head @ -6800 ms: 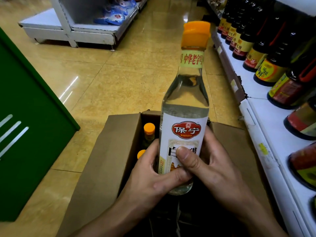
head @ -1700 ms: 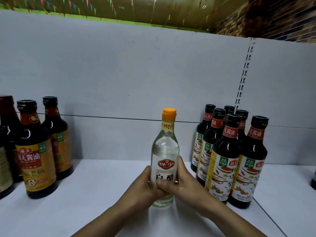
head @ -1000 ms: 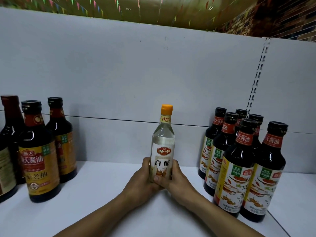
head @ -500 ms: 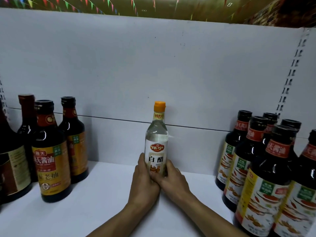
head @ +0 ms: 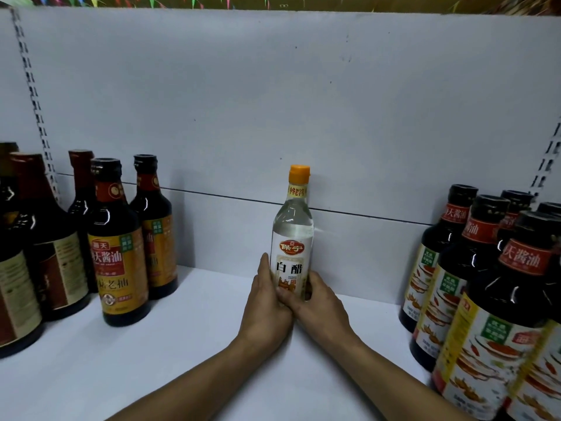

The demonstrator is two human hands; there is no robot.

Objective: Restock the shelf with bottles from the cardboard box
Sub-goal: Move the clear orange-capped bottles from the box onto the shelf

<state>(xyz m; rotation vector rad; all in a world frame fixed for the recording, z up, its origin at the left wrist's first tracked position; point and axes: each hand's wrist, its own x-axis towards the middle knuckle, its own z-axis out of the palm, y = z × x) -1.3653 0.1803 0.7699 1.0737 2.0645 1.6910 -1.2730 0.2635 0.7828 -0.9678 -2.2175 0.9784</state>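
Currently bottle (head: pixel 292 238) upright at shelf (head: pixel 182 344) rear, between dark bottles (head: pixel 118 253). Left hand (head: pixel 267 302), right hand (head: pixel 320 302): fingers (head: pixel 264 265) curled round its base. One placement near done; release pending; box unseen

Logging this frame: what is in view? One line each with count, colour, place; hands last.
shelf: one, white, lower half of view
back panel: one, white, behind the shelf
vinegar bottle: one, clear with orange cap, upright at the middle, near the back panel
left dark bottles: at least five, dark with yellow or brown labels, left end
right dark bottles: at least five, dark with red neck bands, right end, some cropped
bunting: several flags, mixed colours, top edge
left hand: one, grips the vinegar bottle's lower left side
right hand: one, grips its lower right side
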